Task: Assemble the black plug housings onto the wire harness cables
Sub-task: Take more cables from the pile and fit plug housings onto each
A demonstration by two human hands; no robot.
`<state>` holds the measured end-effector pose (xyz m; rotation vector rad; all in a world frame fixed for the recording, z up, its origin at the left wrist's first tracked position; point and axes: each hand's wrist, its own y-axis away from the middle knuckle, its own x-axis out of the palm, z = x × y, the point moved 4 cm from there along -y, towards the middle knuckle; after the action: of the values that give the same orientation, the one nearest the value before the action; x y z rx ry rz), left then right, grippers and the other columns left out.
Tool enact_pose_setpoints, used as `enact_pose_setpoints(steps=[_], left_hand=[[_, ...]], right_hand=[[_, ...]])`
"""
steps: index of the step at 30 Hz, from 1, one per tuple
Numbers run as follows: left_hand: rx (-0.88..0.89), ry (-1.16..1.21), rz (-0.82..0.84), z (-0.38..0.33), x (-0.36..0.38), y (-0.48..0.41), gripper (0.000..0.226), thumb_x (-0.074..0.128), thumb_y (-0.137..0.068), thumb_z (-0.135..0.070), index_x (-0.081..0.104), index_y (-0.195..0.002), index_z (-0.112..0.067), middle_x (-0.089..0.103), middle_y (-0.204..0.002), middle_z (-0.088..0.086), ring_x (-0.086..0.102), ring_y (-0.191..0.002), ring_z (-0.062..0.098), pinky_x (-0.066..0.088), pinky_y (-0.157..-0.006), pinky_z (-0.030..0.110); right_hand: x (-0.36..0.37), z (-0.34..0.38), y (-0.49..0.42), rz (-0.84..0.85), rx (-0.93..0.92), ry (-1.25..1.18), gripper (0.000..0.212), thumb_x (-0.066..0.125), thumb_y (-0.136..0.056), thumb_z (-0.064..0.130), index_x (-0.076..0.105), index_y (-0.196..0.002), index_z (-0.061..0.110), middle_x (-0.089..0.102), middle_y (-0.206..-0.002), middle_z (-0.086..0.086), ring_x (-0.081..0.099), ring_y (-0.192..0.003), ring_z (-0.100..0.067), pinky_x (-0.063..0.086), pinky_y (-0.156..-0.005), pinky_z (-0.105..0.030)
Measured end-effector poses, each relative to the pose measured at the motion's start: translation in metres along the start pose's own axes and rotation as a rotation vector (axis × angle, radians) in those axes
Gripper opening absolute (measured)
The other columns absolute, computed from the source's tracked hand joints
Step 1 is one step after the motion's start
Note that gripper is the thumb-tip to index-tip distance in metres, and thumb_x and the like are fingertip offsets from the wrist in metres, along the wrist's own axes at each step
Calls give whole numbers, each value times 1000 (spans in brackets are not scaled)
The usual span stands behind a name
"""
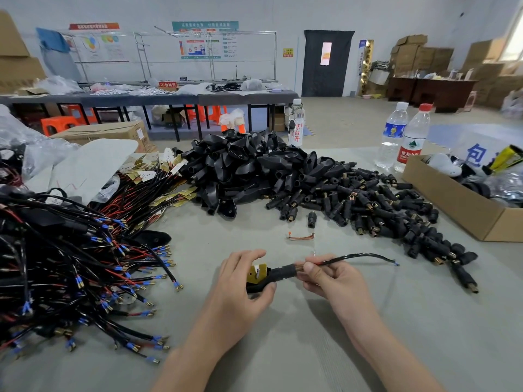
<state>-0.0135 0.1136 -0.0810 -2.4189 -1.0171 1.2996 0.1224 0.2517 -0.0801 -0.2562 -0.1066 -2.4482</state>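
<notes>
My left hand (240,281) grips a black plug housing (271,277) with a small yellow circuit board (257,273) at its wide end. A black cable (359,257) with red and black wires runs out of the housing's narrow end toward the right, ending in a blue terminal. My right hand (331,278) pinches that cable just beside the housing's neck. Both hands are over the grey table (283,349), near its front middle.
A heap of black plug housings (246,168) lies behind the hands, with small black barrel connectors (376,205) spread to the right. Wire harness cables (85,264) pile up at the left. A cardboard box (464,205) and two water bottles (404,137) stand at the right. A copper clip (300,236) lies loose.
</notes>
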Motion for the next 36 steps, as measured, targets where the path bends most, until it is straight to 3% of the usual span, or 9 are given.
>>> enact_pose_setpoints(steps=[7, 15, 22, 28, 31, 36], left_hand=[[2, 23, 12, -2, 0, -1, 48, 61, -83, -44, 48, -129, -39, 43, -117, -29, 49, -115, 9, 44, -96, 25], [-2, 44, 4, -6, -1, -2, 45, 62, -84, -45, 45, -126, -44, 44, -116, -30, 47, -118, 7, 39, -97, 17], [-56, 82, 10, -5, -3, -2, 46, 55, -84, -64, 50, -124, -43, 52, -114, -27, 50, -114, 4, 39, -91, 12], [-91, 82, 62, 0, 0, -3, 21, 57, -97, -35, 59, -117, -36, 57, -109, -25, 52, -111, 0, 41, -94, 23], [-84, 52, 99, 2, 0, -3, 23, 63, -94, -27, 60, -113, -39, 54, -109, -26, 51, -110, 3, 39, -91, 18], [-65, 34, 51, 0, -4, -4, 21, 66, -93, -17, 64, -109, -30, 54, -105, -22, 54, -103, 4, 43, -89, 22]], right_hand=[[3, 0, 1, 22, 3, 70, 8, 68, -90, 6, 65, -97, 7, 78, -91, -3, 75, -89, -17, 59, -75, -22], [1, 6, 2, -1, -28, 64, 5, 60, -95, 7, 63, -97, 4, 78, -88, -2, 75, -86, -17, 60, -73, -23], [-8, 9, -1, -90, -34, -5, 10, 57, -98, 10, 63, -102, 3, 78, -91, -6, 75, -83, -17, 57, -64, -20], [-11, 5, -2, -103, 10, -27, 10, 56, -100, 12, 61, -104, 5, 77, -98, -5, 75, -84, -18, 59, -64, -24], [-10, 4, -1, -96, 20, -28, 12, 57, -99, 12, 62, -106, 4, 77, -98, -5, 75, -84, -18, 58, -64, -23], [-7, 3, -2, -80, 38, -24, 12, 58, -99, 12, 61, -106, 4, 77, -97, -6, 74, -84, -19, 58, -63, -24]])
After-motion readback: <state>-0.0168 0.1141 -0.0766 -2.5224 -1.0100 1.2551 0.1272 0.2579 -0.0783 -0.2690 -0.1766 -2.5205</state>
